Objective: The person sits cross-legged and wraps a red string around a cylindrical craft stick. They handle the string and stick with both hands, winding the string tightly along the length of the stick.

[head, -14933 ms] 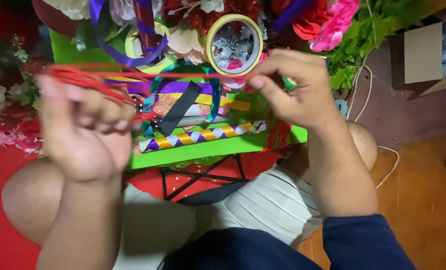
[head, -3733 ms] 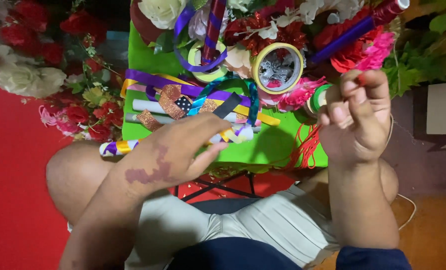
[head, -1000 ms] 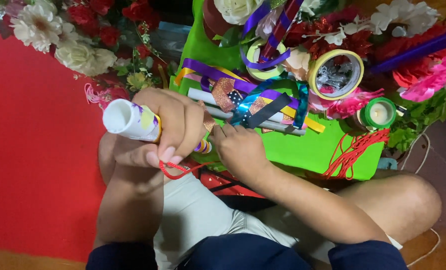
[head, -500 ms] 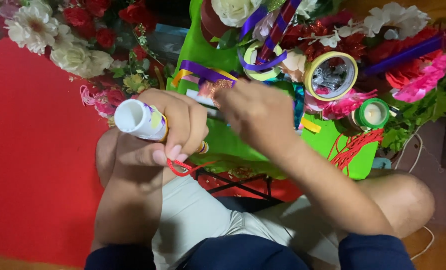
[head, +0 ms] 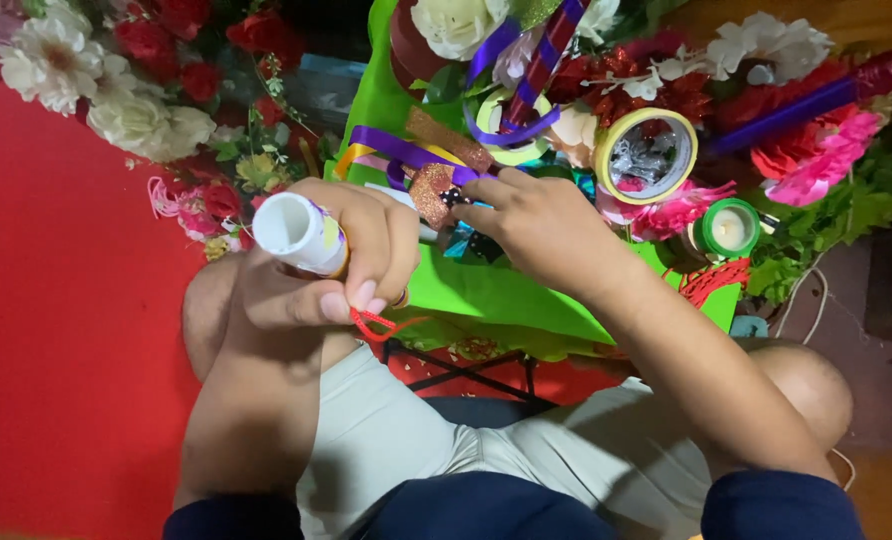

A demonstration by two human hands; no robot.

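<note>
My left hand (head: 341, 265) grips a white paper roll (head: 298, 233) with a coloured wrap, its open end facing up. A loop of red string (head: 378, 325) hangs from under its fingers. My right hand (head: 541, 225) reaches over the green sheet (head: 486, 295) on a small table. Its fingertips touch a pile of ribbons and glittery brown strips (head: 436, 180). Whether it grips one of them is hidden by the fingers.
A yellow tape ring (head: 646, 155), a green tape roll (head: 728, 228), purple ribbons (head: 511, 60) and a bundle of red string (head: 716, 280) lie on the table. Artificial flowers (head: 136, 100) surround it, over a red floor cloth (head: 56, 350). My knees frame the table.
My right hand has moved from beside the roll up to the ribbon pile. The left hand keeps the roll in about the same place.
</note>
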